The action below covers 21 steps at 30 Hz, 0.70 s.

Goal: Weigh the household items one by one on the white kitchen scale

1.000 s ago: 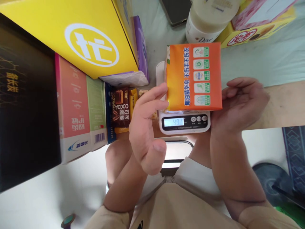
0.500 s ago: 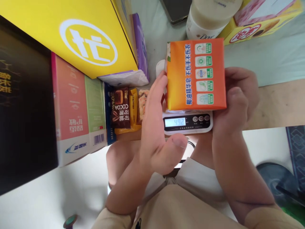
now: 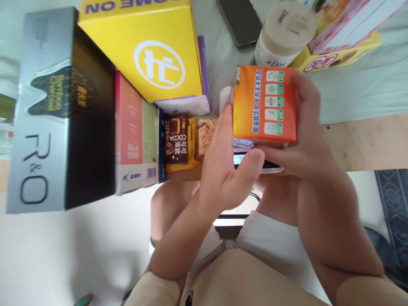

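A pale green cloth [image 3: 366,97] covers the table in front of you, with a strip of bare wood [image 3: 360,146] along its near edge. Your right hand [image 3: 314,131] grips one orange pack [image 3: 277,104], a finger at its upper right corner and the thumb along its lower edge. The pack is over the one white scale [image 3: 225,95]; whether it touches it, you cannot tell. It reads "椰油精华皂 不伤手不伤衣", beside a column of five small labels. Your left hand [image 3: 223,170] is spread, thumb out, fingertips at or just beside the pack's left side, and it covers most of the scale's lit display [image 3: 238,160].

To your left are one silver-and-black box [image 3: 44,127], marked "R&O" and "Bamboo Charcoal"; one pink-and-green box [image 3: 131,119] with a barcode; and one yellow box [image 3: 156,42], lettered "COME ON" upside down, a white circled emblem below. One brown packet [image 3: 176,140] says "COCOA", next to one clear-wrapped snack [image 3: 205,136]. Beyond the pack are one "Dove" jar [image 3: 280,34], one dark phone [image 3: 242,23] and another yellow carton [image 3: 344,57] with a red oval logo.
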{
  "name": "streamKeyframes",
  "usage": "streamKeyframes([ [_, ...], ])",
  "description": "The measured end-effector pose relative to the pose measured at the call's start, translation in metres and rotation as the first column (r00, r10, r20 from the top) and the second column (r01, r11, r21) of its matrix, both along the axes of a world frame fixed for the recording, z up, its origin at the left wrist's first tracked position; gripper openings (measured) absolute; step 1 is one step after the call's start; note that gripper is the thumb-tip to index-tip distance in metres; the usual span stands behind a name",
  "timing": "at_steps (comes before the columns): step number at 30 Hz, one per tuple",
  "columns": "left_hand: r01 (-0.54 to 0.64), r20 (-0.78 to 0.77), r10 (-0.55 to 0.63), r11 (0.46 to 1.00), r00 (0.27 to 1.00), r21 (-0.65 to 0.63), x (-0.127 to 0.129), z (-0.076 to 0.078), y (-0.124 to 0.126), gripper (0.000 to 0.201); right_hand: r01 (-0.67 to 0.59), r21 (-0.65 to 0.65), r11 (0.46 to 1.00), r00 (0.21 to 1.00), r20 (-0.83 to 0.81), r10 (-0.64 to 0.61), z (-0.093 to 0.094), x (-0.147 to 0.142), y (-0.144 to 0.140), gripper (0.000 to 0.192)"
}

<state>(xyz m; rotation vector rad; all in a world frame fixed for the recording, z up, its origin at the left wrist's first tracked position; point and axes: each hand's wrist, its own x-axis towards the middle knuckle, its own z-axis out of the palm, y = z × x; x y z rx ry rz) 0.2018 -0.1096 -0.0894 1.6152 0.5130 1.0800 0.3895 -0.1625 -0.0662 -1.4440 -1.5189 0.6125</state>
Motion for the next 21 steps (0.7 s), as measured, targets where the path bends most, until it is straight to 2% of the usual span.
streamKeyframes([
  [3,0.015,-0.021,-0.015,1.000,1.000,-0.026,0.001,0.001,0.001,0.074,0.012,-0.095,0.995,0.995,0.101,-0.003,0.008,0.010,0.009,0.124],
  [5,0.004,0.007,-0.004,1.000,1.000,-0.003,0.005,0.000,0.001,0.078,0.040,-0.129,0.991,0.983,0.182,-0.017,0.014,0.014,0.011,0.121],
  [9,-0.042,0.104,0.033,0.995,0.994,0.085,0.012,-0.008,-0.002,0.086,0.098,0.030,0.995,0.934,0.343,-0.102,0.023,0.011,0.000,0.099],
  [12,0.022,0.146,-0.044,0.989,0.988,0.148,0.008,-0.006,-0.005,0.086,0.146,0.141,0.979,0.881,0.432,-0.193,0.038,0.006,-0.020,0.101],
  [14,0.052,0.221,-0.101,0.975,0.970,0.214,-0.004,0.008,-0.008,0.089,0.133,0.181,0.974,0.857,0.473,-0.205,0.058,0.000,-0.033,0.104],
  [17,0.053,0.299,-0.137,0.961,0.944,0.272,-0.040,0.053,-0.018,0.084,0.083,0.233,0.969,0.824,0.531,-0.198,0.099,-0.022,-0.042,0.102],
  [18,0.061,0.256,-0.123,0.970,0.959,0.237,-0.057,0.070,-0.023,0.079,0.061,0.247,0.967,0.821,0.539,-0.189,0.114,-0.032,-0.041,0.102],
  [19,0.118,0.131,-0.141,0.978,0.981,0.171,-0.075,0.086,-0.027,0.077,0.052,0.238,0.970,0.826,0.536,-0.176,0.127,-0.044,-0.038,0.105],
  [21,0.033,0.121,-0.054,0.984,0.991,0.173,-0.110,0.109,-0.033,0.070,0.134,0.244,0.960,0.896,0.385,-0.223,0.150,-0.065,-0.025,0.108],
])
